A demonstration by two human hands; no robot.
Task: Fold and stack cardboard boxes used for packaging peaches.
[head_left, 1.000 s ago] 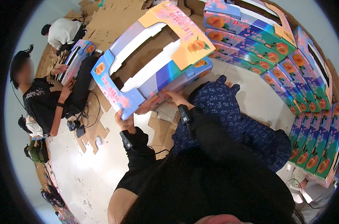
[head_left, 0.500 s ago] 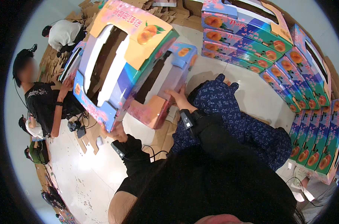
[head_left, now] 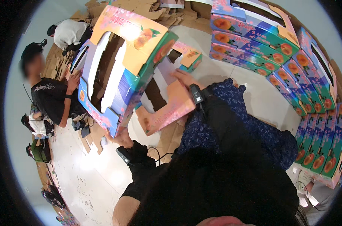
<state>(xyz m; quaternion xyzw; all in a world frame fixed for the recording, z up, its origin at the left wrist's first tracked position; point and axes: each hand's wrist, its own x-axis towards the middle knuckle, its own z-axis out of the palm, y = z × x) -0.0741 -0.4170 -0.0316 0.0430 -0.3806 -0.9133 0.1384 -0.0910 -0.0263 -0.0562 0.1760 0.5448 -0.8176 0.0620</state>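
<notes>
A large fruit carton point(head_left: 120, 81) printed with peaches, its top cut out by a long window, stands tilted in front of me. My left hand point(head_left: 121, 138) grips its lower near corner, fingers partly hidden beneath it. Just right of it is a second peach carton point(head_left: 171, 109), slanted, with its orange end toward me and its cut-out opening showing. My right hand point(head_left: 187, 78) holds that carton by its right edge, fingers over the rim. The left part of the second carton is hidden behind the first.
Stacked peach cartons point(head_left: 250, 41) stand at the far right, with more rows point(head_left: 321, 147) along the right side. A co-worker in black point(head_left: 52, 94) handles another carton at left. Flattened cardboard point(head_left: 174, 17) lies at the back, and a black device with cables point(head_left: 78, 124) on the floor.
The second carton has turned and tipped, bringing its orange end to face me. My right hand has shifted slightly right with it. The large carton stays in my left hand, turned slightly.
</notes>
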